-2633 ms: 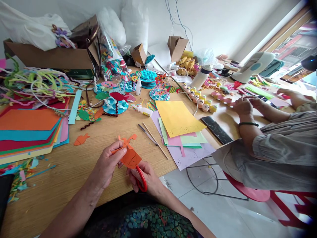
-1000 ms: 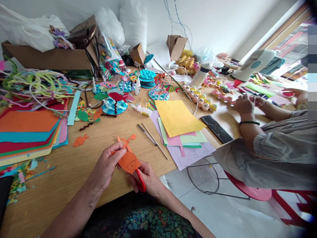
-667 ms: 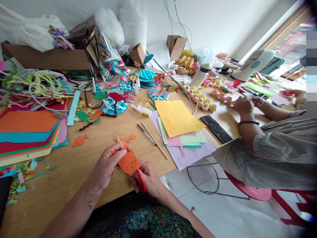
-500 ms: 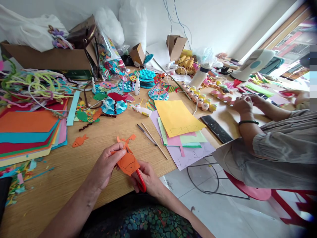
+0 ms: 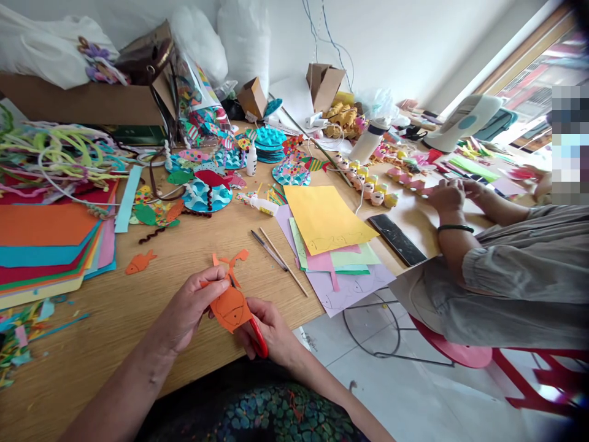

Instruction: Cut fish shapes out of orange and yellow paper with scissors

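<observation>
Between thumb and fingers, my left hand [image 5: 196, 301] pinches a piece of orange paper [image 5: 230, 306] with a fish drawn on it in dark lines. Narrow cut strips curl from its far end. My right hand [image 5: 264, 328] is closed around red-handled scissors [image 5: 258, 337]; their blades are mostly hidden behind the paper. To the left on the table lies a cut-out orange paper fish [image 5: 140, 262]. A pen [image 5: 268, 250] and a thin wooden stick [image 5: 284, 263] rest right of the paper.
Coloured sheets [image 5: 329, 215] with drawn fish overhang the table edge near a black phone [image 5: 396, 239]. More stacked paper [image 5: 46, 227] and scraps [image 5: 27, 337] lie left. Glue bottles [image 5: 264, 205] and fish crafts [image 5: 207, 195] stand behind. A co-worker's hands [image 5: 453, 196] are at the right.
The view has shifted slightly, moving most things a little left. The orange paper has tilted a little in my hands, and both hands keep their hold.
</observation>
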A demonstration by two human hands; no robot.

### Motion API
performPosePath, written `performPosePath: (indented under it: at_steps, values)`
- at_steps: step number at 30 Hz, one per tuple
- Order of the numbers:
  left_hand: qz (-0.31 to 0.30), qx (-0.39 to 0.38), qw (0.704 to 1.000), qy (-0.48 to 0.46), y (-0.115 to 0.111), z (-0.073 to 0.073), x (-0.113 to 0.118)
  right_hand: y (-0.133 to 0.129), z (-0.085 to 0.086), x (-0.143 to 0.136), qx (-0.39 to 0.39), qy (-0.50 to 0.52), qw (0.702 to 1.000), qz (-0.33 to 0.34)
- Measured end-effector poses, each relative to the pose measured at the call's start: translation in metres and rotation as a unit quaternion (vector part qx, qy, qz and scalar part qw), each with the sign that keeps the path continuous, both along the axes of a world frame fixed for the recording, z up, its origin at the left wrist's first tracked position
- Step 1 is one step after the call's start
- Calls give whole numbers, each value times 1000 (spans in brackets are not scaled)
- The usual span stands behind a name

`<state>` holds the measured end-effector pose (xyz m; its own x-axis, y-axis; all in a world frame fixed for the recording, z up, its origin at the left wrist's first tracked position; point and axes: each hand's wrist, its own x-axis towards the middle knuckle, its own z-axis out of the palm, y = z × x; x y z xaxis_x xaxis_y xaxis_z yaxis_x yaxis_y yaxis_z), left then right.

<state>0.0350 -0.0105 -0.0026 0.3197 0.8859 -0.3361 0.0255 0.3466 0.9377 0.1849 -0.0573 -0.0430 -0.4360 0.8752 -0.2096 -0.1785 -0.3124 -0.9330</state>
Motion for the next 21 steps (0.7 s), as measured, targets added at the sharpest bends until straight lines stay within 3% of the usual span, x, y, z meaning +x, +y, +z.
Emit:
performPosePath:
  at_steps: [21]
  values:
    - [-42, -36, 998, -19, 7, -7, -11, 6, -5, -3, -16, -4, 1000, 6]
